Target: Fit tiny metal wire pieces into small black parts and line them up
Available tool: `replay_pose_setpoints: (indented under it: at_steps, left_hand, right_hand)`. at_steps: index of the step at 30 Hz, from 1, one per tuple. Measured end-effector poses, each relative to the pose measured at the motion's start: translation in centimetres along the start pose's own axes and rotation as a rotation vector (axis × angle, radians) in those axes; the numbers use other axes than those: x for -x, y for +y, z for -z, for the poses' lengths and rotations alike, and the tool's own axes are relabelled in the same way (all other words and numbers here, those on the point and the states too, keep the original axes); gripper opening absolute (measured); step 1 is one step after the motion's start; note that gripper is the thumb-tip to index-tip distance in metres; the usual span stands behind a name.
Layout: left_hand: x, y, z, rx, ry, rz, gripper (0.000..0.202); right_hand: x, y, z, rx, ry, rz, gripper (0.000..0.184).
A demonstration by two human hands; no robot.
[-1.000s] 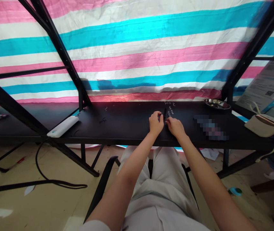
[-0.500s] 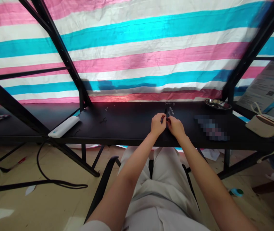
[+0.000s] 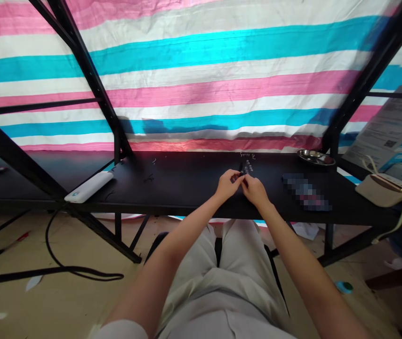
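Note:
My left hand (image 3: 227, 184) and my right hand (image 3: 253, 189) meet over the black table (image 3: 180, 181), fingertips pinched together on a tiny piece I cannot make out. Just beyond the fingers lies a cluster of several small pale beads or studs (image 3: 248, 166) beside a thin dark strip (image 3: 241, 166). A few tiny metal hooks (image 3: 247, 154) lie at the table's far edge.
A white power bank (image 3: 88, 186) with a black cable lies at the left. A metal dish (image 3: 316, 157) stands at the back right, a blurred flat item (image 3: 306, 191) nearer. A cream case (image 3: 381, 189) sits on papers at the far right. Black frame struts rise either side.
Both hands have drawn closer, from resting apart on the table to pinching together at the fingertips. The view has shifted slightly down and left.

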State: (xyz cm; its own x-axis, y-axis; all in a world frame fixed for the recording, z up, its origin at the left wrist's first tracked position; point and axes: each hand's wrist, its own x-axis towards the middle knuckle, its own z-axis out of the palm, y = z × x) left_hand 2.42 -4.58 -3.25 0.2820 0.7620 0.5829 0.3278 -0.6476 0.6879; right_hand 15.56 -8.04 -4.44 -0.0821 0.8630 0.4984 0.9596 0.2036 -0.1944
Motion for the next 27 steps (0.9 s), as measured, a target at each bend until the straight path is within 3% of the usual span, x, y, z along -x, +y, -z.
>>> replay_pose_setpoints:
  at_steps: [4,8,11,15,18,21,27]
  left_hand:
    - [-0.3,-0.4,2.2,-0.135,-0.164,-0.097,0.014]
    - [-1.1,-1.4,4.5,-0.303,-0.272,-0.078,0.019]
    - [-2.4,-3.2,7.1,-0.444,-0.176,0.024,0.014]
    - [-4.0,-6.2,11.6,-0.649,0.035,0.379,0.014]
    - [-4.1,-7.9,13.9,-0.752,0.056,0.573,0.015]
    - [-3.3,-8.9,14.8,-0.802,0.029,0.656,0.016]
    - [-2.1,-10.3,15.0,-0.823,0.075,0.652,0.015]
  right_hand:
    - [-0.1,-0.4,-0.1,0.018,-0.029,0.093,0.029]
    - [-0.4,-0.5,-0.4,-0.015,-0.064,0.2,0.035]
    - [-0.4,-0.4,-0.7,-0.06,-0.029,0.227,0.035]
    - [-0.4,-0.4,-0.9,-0.069,0.039,0.226,0.031]
    - [-0.4,-0.4,-1.0,-0.08,0.08,0.23,0.03]
    - [-0.5,-0.3,-1.1,-0.105,0.11,0.225,0.029]
    - [-0.4,-0.2,-1.0,-0.153,0.147,0.203,0.03]
